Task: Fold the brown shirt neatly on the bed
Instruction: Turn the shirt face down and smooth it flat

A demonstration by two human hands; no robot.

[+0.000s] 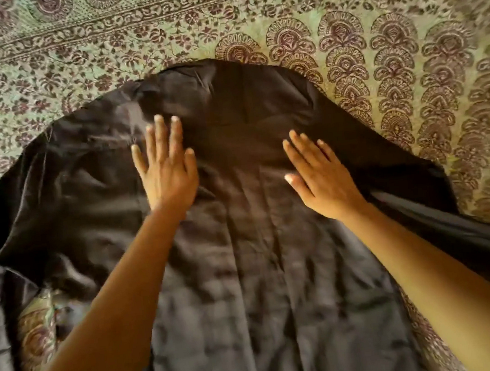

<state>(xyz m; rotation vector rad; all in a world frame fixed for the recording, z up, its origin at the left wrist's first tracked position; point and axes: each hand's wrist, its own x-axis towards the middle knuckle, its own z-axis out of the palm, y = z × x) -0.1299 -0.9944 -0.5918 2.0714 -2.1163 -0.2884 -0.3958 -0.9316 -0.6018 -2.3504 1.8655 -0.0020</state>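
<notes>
The dark brown shirt (244, 246) lies spread out on the bed, its top end away from me and its body running toward the bottom of the view. One sleeve reaches out to the left, the other trails to the right. My left hand (166, 163) rests flat on the upper left part of the shirt, fingers apart. My right hand (321, 174) lies flat on the upper right part, fingers spread too. Neither hand grips the cloth. The fabric is creased, most of all on the left.
A bedsheet (391, 64) with a green and maroon floral print covers the bed all around the shirt. A patch of it shows through a gap (38, 334) between the left sleeve and the shirt body.
</notes>
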